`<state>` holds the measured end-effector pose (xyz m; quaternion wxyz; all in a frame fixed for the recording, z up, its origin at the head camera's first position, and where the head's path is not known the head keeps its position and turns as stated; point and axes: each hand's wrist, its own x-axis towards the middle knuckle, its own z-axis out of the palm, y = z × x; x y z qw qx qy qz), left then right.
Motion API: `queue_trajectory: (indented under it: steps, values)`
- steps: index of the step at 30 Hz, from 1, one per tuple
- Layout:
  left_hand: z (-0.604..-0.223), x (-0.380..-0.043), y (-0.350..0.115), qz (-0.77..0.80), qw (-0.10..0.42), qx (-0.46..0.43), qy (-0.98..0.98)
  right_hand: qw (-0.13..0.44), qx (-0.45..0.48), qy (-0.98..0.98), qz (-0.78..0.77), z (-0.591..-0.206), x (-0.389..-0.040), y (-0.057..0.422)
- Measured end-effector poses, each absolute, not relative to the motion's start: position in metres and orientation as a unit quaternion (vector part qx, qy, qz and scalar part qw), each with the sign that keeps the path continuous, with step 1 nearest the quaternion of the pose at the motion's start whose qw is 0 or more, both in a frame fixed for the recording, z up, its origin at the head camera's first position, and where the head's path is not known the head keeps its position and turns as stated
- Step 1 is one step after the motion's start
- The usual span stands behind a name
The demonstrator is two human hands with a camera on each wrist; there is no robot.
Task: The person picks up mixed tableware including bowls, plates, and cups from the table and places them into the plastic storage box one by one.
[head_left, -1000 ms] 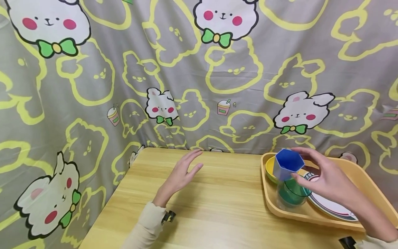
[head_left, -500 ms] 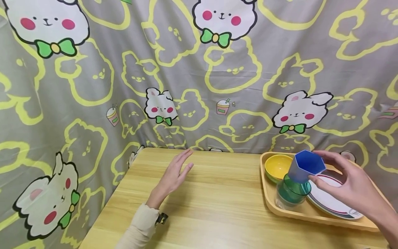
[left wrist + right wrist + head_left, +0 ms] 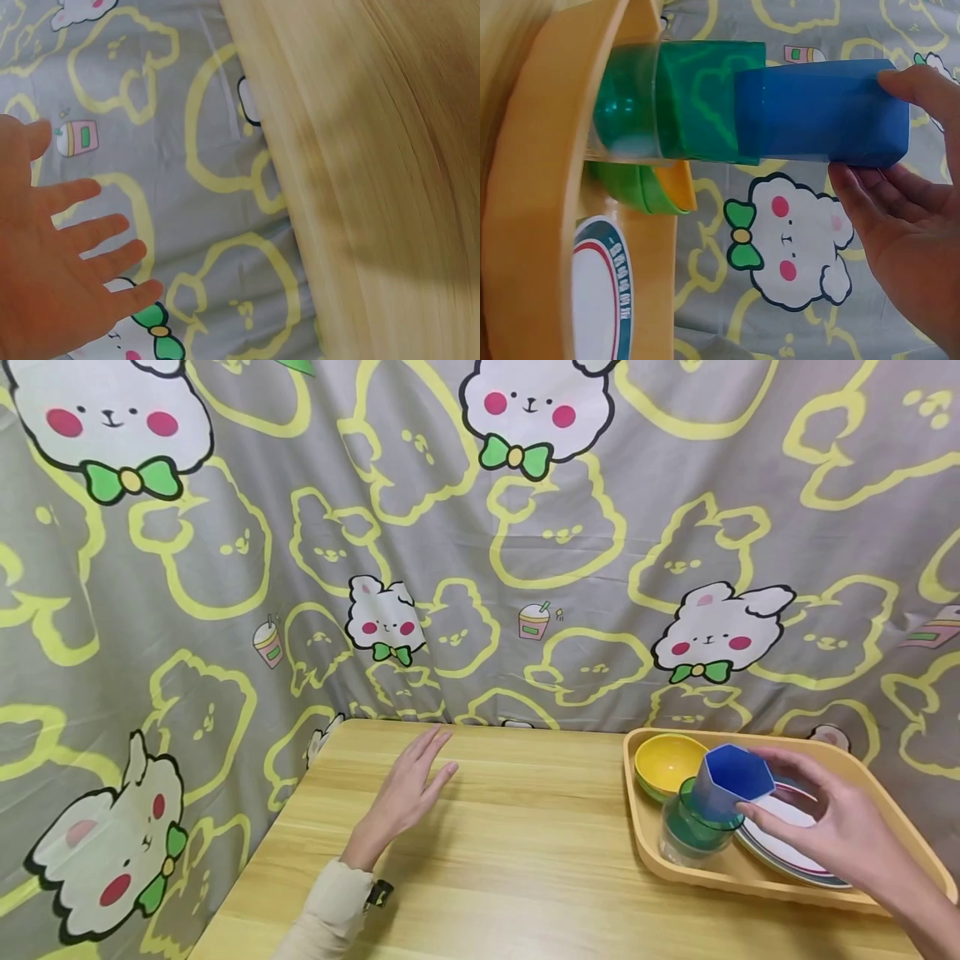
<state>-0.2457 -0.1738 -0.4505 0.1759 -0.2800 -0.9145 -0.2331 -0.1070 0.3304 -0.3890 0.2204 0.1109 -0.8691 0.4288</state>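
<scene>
My right hand [image 3: 832, 814] pinches a blue hexagonal cup [image 3: 731, 785] near its rim, thumb on one side and fingers on the other. In the right wrist view the base of the blue cup [image 3: 817, 112] overlaps the mouth of a green see-through cup [image 3: 705, 101]. That green cup sits inside a clear cup [image 3: 678, 847] standing in the tray. Over the left part of the table my left hand [image 3: 397, 793] hovers with fingers extended, holding nothing. The left wrist view shows the same left hand [image 3: 67, 262] with its fingers spread.
An orange-yellow tray [image 3: 780, 889] stands at the right of the wooden table [image 3: 517, 860]. Inside it, a yellow bowl [image 3: 667, 764] rests in a green one at the back left, and white plates [image 3: 780, 831] lie stacked to the right. A patterned curtain [image 3: 450, 693] hangs behind the table.
My right hand first carried the blue cup rightward, away from over the yellow bowl, then brought it back slightly left and down onto the green cup's mouth. My left hand drifted a little left.
</scene>
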Motion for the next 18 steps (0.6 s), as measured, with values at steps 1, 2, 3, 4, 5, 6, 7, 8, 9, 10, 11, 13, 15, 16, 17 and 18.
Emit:
queue_trajectory:
  steps: [1,2,3,4,5,6,7,8,9,10,11,13,15,16,17,18]
  values:
    - [-0.451,-0.245,-0.175,-0.231,0.175,-0.278,-0.916,0.217,0.109,-0.87,0.429,-0.391,-0.106,0.331]
    - [-0.451,-0.244,-0.176,-0.228,0.175,-0.278,-0.917,0.216,0.108,-0.871,0.428,-0.393,-0.106,0.331]
    - [-0.451,-0.244,-0.177,-0.226,0.173,-0.278,-0.918,0.215,0.108,-0.87,0.431,-0.394,-0.105,0.33]
    - [-0.451,-0.243,-0.178,-0.223,0.17,-0.276,-0.919,0.216,0.109,-0.867,0.435,-0.396,-0.105,0.33]
    - [-0.451,-0.243,-0.178,-0.221,0.167,-0.275,-0.921,0.219,0.111,-0.864,0.439,-0.398,-0.105,0.329]
    - [-0.452,-0.242,-0.179,-0.217,0.162,-0.273,-0.923,0.222,0.115,-0.863,0.438,-0.4,-0.106,0.329]
    - [-0.453,-0.242,-0.18,-0.215,0.155,-0.27,-0.926,0.227,0.119,-0.863,0.436,-0.401,-0.106,0.328]
    - [-0.453,-0.241,-0.18,-0.215,0.146,-0.268,-0.928,0.232,0.123,-0.862,0.434,-0.403,-0.107,0.327]
    - [-0.454,-0.24,-0.181,-0.215,0.135,-0.264,-0.93,0.236,0.126,-0.86,0.434,-0.404,-0.107,0.326]
    - [-0.454,-0.24,-0.181,-0.216,0.128,-0.262,-0.932,0.24,0.128,-0.86,0.431,-0.406,-0.108,0.326]
    - [-0.455,-0.239,-0.181,-0.218,0.12,-0.261,-0.933,0.242,0.13,-0.861,0.427,-0.407,-0.108,0.326]
    - [-0.455,-0.239,-0.18,-0.22,0.107,-0.259,-0.934,0.243,0.131,-0.865,0.419,-0.409,-0.108,0.326]
    - [-0.455,-0.238,-0.18,-0.219,0.101,-0.258,-0.936,0.241,0.124,-0.873,0.406,-0.411,-0.108,0.327]
    - [-0.454,-0.237,-0.179,-0.218,0.1,-0.257,-0.936,0.242,0.12,-0.878,0.396,-0.411,-0.108,0.327]
    - [-0.454,-0.237,-0.179,-0.217,0.096,-0.256,-0.937,0.244,0.116,-0.883,0.385,-0.411,-0.108,0.328]
    - [-0.454,-0.237,-0.178,-0.214,0.096,-0.255,-0.938,0.246,0.111,-0.888,0.373,-0.412,-0.108,0.328]
